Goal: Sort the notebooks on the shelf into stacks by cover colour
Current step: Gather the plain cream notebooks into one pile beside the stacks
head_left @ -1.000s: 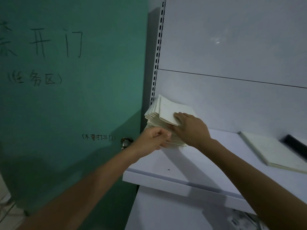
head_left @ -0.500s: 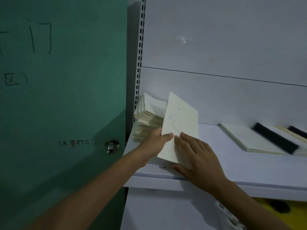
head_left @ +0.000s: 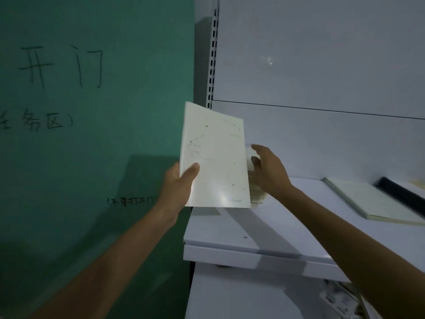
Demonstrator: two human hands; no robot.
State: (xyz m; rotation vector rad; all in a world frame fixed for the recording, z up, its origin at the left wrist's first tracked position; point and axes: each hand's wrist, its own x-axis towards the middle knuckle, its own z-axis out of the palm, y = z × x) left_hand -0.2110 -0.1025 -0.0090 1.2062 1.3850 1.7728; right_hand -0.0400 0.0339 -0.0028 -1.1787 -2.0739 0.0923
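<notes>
My left hand grips a white notebook with a constellation pattern by its lower left edge and holds it upright in the air, at the shelf's left end. Behind it a pile of pale notebooks lies on the white shelf, mostly hidden by the raised cover. My right hand reaches toward that pile with relaxed fingers and holds nothing. A pale notebook lies flat at the right, with a black notebook beside it.
A green door with handwritten characters stands directly left of the shelf unit. The white back panel and a slotted upright rise behind the shelf. Papers show on a lower level at the bottom right.
The left hand has lifted the white notebook off the shelf and turned its cover to face me. The right hand let go of it and moved back to the pile.
</notes>
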